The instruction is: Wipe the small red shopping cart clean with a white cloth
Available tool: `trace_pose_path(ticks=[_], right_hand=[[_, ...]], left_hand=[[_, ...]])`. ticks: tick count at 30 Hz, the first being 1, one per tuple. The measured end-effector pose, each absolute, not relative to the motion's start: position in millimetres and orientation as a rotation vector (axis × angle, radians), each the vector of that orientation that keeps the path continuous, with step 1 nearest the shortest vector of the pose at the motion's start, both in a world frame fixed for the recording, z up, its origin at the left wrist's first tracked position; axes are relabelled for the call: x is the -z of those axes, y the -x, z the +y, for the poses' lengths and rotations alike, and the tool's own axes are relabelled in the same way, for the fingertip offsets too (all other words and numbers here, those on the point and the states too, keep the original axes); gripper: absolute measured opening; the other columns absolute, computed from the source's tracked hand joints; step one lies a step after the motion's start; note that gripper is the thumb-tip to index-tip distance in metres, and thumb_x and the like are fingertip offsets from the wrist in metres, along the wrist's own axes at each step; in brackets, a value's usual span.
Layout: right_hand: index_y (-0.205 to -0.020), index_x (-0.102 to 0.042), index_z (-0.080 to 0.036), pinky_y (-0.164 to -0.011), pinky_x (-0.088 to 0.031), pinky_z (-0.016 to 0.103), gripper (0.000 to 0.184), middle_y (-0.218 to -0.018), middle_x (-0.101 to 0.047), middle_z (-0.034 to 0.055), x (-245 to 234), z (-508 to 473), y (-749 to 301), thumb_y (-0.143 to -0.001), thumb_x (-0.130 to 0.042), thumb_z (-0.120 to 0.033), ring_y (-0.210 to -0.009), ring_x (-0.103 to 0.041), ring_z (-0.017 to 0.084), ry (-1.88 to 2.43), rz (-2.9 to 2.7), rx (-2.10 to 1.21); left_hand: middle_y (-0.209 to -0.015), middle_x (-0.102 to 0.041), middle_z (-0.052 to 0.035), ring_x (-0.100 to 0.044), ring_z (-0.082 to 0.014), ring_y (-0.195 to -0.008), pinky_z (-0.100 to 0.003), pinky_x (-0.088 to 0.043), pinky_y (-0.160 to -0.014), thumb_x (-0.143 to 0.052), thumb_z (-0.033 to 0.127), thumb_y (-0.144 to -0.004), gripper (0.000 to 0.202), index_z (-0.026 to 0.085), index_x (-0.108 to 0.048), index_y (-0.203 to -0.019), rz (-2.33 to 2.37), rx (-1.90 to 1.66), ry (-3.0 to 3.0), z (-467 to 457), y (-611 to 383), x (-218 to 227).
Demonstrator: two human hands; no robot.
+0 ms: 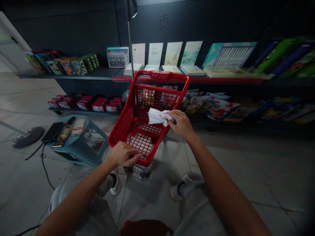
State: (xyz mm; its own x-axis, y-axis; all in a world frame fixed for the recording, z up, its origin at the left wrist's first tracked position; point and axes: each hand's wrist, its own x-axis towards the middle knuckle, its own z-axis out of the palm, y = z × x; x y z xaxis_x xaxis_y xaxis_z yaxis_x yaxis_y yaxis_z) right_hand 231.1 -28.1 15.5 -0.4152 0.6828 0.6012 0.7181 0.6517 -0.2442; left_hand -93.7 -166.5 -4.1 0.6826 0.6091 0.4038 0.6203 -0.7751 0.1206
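Observation:
A small red plastic shopping cart (123, 126) with lattice walls stands in front of me, its handle on the far side. My left hand (123, 154) is closed over the near left part of its rim, with the thumb lying along the edge. A crumpled white cloth (157, 117) is in my right hand (180, 123), pinched between thumb and fingers. That hand is above the cart's right side, and the cloth hangs over the basket opening. Whether the cloth touches the cart I cannot tell.
Left of the cart, a blue-grey plastic stool (85, 149) carries a phone (61, 135), a black device (52, 131) and cables. Behind run dark shelves (98, 73) with boxes, cards and snack bags (220, 108). A round-based stand (28, 137) is at far left.

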Motion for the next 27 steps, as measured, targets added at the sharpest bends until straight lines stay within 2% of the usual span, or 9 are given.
trace_pose_path(ticks=[9, 14, 17, 20, 23, 27], right_hand=[[-0.121, -0.069, -0.021, -0.121, -0.031, 0.053, 0.036, -0.121, -0.072, 0.0094, -28, -28, -225, -0.089, -0.055, -0.026, -0.118, -0.060, 0.028, 1.235, -2.061, 0.198], [-0.119, -0.068, -0.021, -0.121, -0.031, 0.052, 0.034, -0.119, -0.072, 0.0100, -32, -32, -226, -0.088, -0.054, -0.024, -0.119, -0.058, 0.028, 1.280, -1.997, 0.261], [-0.121, -0.067, -0.020, -0.120, -0.032, 0.053, 0.035, -0.118, -0.071, 0.0108, -33, -33, -229, -0.088, -0.053, -0.024, -0.119, -0.057, 0.029, 1.315, -1.962, 0.298], [-0.119, -0.067, -0.020, -0.120, -0.031, 0.055, 0.034, -0.114, -0.070, 0.0116, -36, -36, -230, -0.089, -0.052, -0.024, -0.118, -0.055, 0.030, 1.348, -1.975, 0.340], [-0.110, -0.069, -0.019, -0.120, -0.029, 0.058, 0.027, -0.108, -0.069, 0.0132, -38, -41, -226, -0.089, -0.053, -0.024, -0.115, -0.054, 0.032, 1.349, -1.987, 0.375], [-0.097, -0.070, -0.020, -0.120, -0.028, 0.059, 0.020, -0.102, -0.069, 0.0129, -39, -54, -211, -0.089, -0.052, -0.021, -0.107, -0.058, 0.031, 1.343, -2.037, 0.386]], left_hand=[[-0.050, -0.048, 0.0025, -0.043, -0.0105, -0.046, -0.032, -0.027, -0.053, -0.048, 0.025, -0.100, 0.044, 0.020, -0.044, -0.056, -1.058, 0.760, 2.730, -167, 144, 13], [-0.052, -0.050, 0.0013, -0.043, -0.0112, -0.048, -0.030, -0.032, -0.054, -0.043, 0.020, -0.101, 0.044, 0.020, -0.045, -0.056, -1.180, 0.896, 2.608, -163, 155, 20], [-0.057, -0.055, -0.0006, -0.050, -0.0131, -0.054, -0.030, -0.039, -0.059, -0.045, 0.021, -0.101, 0.043, 0.020, -0.050, -0.059, -1.267, 0.932, 2.559, -159, 159, 23], [-0.071, -0.067, -0.0045, -0.062, -0.0163, -0.070, -0.032, -0.049, -0.070, -0.046, 0.024, -0.102, 0.039, 0.020, -0.060, -0.066, -1.383, 1.012, 2.490, -151, 162, 26], [-0.082, -0.073, -0.0058, -0.067, -0.0198, -0.089, -0.038, -0.054, -0.090, -0.045, 0.028, -0.103, 0.036, 0.020, -0.066, -0.075, -1.519, 1.088, 2.397, -147, 159, 26], [-0.097, -0.074, -0.0055, -0.065, -0.0197, -0.103, -0.048, -0.043, -0.115, -0.040, 0.029, -0.106, 0.034, 0.021, -0.070, -0.093, -1.568, 1.110, 2.399, -156, 137, 21]])
